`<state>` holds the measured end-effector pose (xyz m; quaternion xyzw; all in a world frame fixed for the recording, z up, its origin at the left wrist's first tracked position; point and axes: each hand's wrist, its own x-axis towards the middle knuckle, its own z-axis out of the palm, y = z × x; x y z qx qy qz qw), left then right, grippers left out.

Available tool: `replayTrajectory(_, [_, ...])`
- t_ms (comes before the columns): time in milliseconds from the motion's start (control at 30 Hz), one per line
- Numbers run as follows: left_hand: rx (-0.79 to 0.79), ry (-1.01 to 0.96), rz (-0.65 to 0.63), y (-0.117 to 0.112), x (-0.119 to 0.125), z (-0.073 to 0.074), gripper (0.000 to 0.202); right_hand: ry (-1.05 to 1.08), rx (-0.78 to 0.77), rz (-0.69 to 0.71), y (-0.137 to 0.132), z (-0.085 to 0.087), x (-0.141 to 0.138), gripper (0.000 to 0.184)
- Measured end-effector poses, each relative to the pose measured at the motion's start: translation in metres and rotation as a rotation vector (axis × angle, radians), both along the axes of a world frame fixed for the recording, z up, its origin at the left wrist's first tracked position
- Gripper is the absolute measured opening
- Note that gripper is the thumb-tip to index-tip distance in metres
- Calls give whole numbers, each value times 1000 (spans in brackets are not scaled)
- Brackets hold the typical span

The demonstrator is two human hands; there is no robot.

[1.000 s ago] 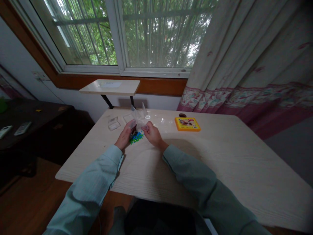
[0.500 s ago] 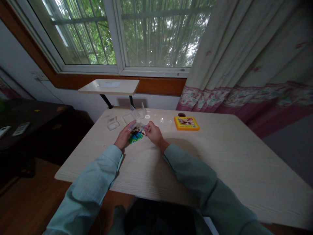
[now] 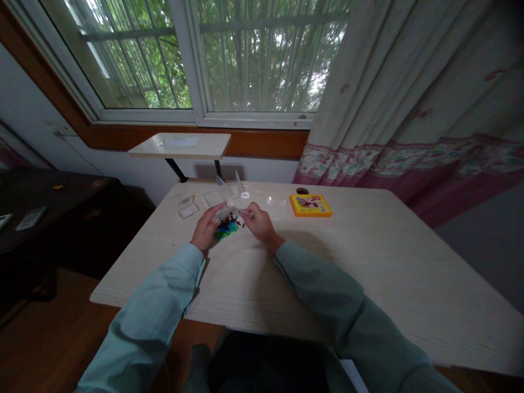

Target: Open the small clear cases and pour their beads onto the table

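Observation:
Between both hands is a small clear plastic box (image 3: pixel 223 212), held tilted above the table. My left hand (image 3: pixel 205 228) is closed around its left side. My right hand (image 3: pixel 259 221) pinches the right edge, which looks like its lid; the fingertips are partly hidden. Just below lies a heap of tiny brown, blue and green pieces (image 3: pixel 227 228), too small to make out in shape. A few brown bits rest at the heap's right, near my right fingers.
More clear plastic boxes (image 3: pixel 230 189) stand open behind my hands, and another clear box (image 3: pixel 188 207) sits at the left. A yellow box (image 3: pixel 310 206) lies at the right by the hole (image 3: pixel 302 191) in the table (image 3: pixel 368 262). A raised shelf (image 3: pixel 182 145) stands at the back left.
The held clear box has tilted a little, and more brown pieces show on the heap below. Both hands stay nearly in place; the view has shifted slightly.

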<state>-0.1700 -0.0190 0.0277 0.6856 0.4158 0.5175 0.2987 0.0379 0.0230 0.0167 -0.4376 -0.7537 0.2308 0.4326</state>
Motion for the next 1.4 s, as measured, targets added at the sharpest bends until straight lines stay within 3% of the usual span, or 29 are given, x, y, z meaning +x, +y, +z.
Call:
replayTrajectory(133, [182,211,46,-7,0,9,58,-10,-16,-15,-4,5,-3,8])
replayTrajectory(333, [229,201,107,-9,1,8,57,-17,6,-25,-11,14,-6,8])
replayTrajectory(500, [218,178,124,-9,3,6,63,-217,97,-119,-14,31,-2,16])
replayTrajectory(600, [202,211,198,-9,6,7,69,-269,159,-107,-14,40,2,21])
replayTrajectory(800, [151,95,245,-11,15,13,43,-218,243,53,-16,61,7,23])
replayTrajectory(933, [34,-68,246,-10,14,23,36,-146,273,39,-20,79,12,28])
replayTrajectory(1067, [-148,-145,224,-15,-12,36,36,-120,246,19,-14,93,28,40])
replayTrajectory(1200, [-234,-258,405,-32,-59,42,35,-109,162,-19,1,102,59,34])
replayTrajectory(1300, [-271,-286,548,-43,-94,37,34,-113,85,-92,19,106,93,30])
replayTrajectory(1400, [-287,-190,656,-48,-119,25,36,-117,24,-170,36,103,133,28])
